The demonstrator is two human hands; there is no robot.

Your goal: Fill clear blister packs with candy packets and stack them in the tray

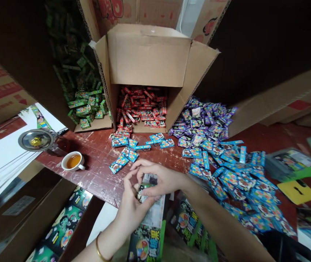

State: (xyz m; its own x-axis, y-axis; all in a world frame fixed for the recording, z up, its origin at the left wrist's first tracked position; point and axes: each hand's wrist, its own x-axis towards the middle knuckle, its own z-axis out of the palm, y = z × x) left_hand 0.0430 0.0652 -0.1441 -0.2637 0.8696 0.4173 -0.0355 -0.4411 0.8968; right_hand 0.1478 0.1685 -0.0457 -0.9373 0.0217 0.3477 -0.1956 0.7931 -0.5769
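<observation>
Both hands meet at the lower middle over a black and green printed box. My left hand, with a gold bangle on its wrist, has its fingers curled round the upper end of the box. From the right, my right hand bends over the same end, thumb and fingers close together. Part of a small packet shows between the hands; its outline is partly hidden. Just beyond the fingers lie blue packets on the red table.
Open cartons hold green packets and red packets. Purple packets and a blue pile spread at right. A cup of tea and a metal strainer stand left. A yellow object lies far right.
</observation>
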